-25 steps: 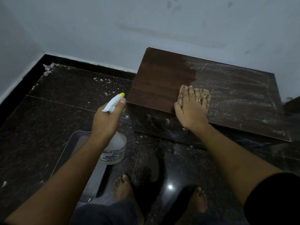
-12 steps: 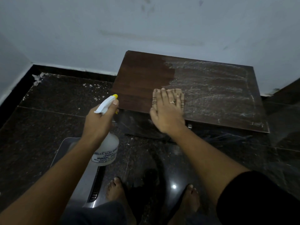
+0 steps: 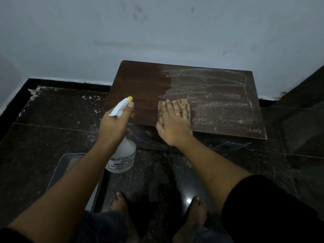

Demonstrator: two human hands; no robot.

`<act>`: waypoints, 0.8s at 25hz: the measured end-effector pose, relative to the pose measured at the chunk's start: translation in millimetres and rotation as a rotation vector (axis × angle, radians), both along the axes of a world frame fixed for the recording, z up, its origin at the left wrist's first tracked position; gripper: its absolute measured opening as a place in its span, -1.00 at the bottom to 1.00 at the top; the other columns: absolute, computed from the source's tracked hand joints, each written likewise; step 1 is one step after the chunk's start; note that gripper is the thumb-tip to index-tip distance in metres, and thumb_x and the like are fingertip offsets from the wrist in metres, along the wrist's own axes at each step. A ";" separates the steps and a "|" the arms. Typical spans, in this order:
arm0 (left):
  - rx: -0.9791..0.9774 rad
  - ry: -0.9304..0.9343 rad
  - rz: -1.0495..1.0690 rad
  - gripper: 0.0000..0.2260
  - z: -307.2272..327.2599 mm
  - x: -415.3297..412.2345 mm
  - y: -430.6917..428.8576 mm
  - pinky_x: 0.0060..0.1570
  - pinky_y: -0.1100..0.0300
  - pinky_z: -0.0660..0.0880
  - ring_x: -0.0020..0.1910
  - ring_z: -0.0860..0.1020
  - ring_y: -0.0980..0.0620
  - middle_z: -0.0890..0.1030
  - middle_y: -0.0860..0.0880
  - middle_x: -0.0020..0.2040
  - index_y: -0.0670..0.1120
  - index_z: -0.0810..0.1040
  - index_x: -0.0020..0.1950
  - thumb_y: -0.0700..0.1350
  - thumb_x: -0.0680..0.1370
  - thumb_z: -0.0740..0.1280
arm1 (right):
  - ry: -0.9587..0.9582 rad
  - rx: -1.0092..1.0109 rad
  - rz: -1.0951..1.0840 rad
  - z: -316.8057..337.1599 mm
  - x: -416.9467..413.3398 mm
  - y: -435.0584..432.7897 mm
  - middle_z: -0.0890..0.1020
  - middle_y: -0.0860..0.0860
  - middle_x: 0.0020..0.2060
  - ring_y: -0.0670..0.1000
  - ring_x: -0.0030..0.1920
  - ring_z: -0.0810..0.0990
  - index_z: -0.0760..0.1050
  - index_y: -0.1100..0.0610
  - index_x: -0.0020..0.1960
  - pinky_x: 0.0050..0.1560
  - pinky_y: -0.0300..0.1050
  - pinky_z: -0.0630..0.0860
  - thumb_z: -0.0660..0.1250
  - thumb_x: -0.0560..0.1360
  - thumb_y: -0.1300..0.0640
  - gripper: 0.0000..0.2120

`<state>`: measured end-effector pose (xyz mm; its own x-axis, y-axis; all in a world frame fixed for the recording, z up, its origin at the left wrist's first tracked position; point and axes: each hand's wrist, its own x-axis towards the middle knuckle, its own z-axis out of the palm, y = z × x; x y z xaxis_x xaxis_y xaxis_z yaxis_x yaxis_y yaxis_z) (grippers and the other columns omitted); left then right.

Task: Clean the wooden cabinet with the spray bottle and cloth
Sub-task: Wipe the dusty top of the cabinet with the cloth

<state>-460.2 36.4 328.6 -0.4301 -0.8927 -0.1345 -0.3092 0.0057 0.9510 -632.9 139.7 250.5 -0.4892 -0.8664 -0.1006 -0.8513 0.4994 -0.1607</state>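
Note:
A low wooden cabinet (image 3: 140,81) stands against the wall. Its top is dark and clean on the left and streaked with white dust on the right. My right hand (image 3: 173,123) lies flat with straight fingers on a tan striped cloth (image 3: 187,106), pressing it onto the top near the front edge, at the border of the clean and dusty areas. My left hand (image 3: 114,125) grips the neck of a white spray bottle (image 3: 124,153) with a yellow nozzle tip, held upright in the air just left of the cabinet's front corner.
A grey plastic tray (image 3: 64,165) lies on the dark stone floor under my left forearm. White debris (image 3: 87,98) is scattered near the wall corner at left. My bare feet (image 3: 119,202) stand in front of the cabinet. A dark panel (image 3: 305,88) rises at the right.
The view has shifted so the cabinet sits more centred. My right hand and the cloth have slid slightly right along the front edge. The bottle stays held in my left hand.

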 end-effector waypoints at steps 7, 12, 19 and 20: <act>0.038 0.014 -0.001 -0.71 -13.2 8.1 -16.6 -0.36 0.30 0.52 -0.14 0.63 0.11 0.71 0.03 -0.07 0.12 0.65 0.32 0.14 0.64 0.36 | 0.035 0.020 -0.139 -3.2 4.8 -14.8 0.02 0.17 0.66 0.23 0.65 -0.07 -0.06 0.21 0.67 0.59 0.32 -0.16 -0.05 0.59 -0.23 -0.20; 0.055 0.036 -0.007 -0.72 -17.0 13.7 -39.3 -0.31 0.20 0.55 -0.09 0.69 -0.01 0.73 0.00 -0.06 0.08 0.69 0.25 0.16 0.63 0.36 | 0.039 0.002 0.000 -3.7 18.8 -45.7 0.06 0.12 0.66 0.16 0.66 -0.04 -0.03 0.16 0.68 0.61 0.26 -0.11 -0.02 0.62 -0.20 -0.26; 0.065 0.075 -0.085 -0.75 -9.7 13.5 -58.4 -0.31 0.19 0.55 -0.12 0.64 0.11 0.72 0.02 -0.03 0.22 0.65 0.29 0.16 0.63 0.36 | 0.100 0.049 -0.239 -4.0 -11.0 -32.6 0.08 0.16 0.65 0.20 0.65 -0.01 -0.02 0.19 0.68 0.60 0.29 -0.13 -0.06 0.59 -0.22 -0.23; 0.063 0.075 -0.082 -0.78 -10.3 13.9 -57.8 -0.32 0.20 0.54 -0.11 0.64 0.10 0.72 0.02 -0.03 0.22 0.66 0.26 0.16 0.63 0.35 | 0.089 0.051 -0.241 -4.4 -2.4 -46.8 0.08 0.17 0.65 0.22 0.64 -0.01 -0.02 0.20 0.67 0.60 0.30 -0.14 -0.05 0.59 -0.23 -0.21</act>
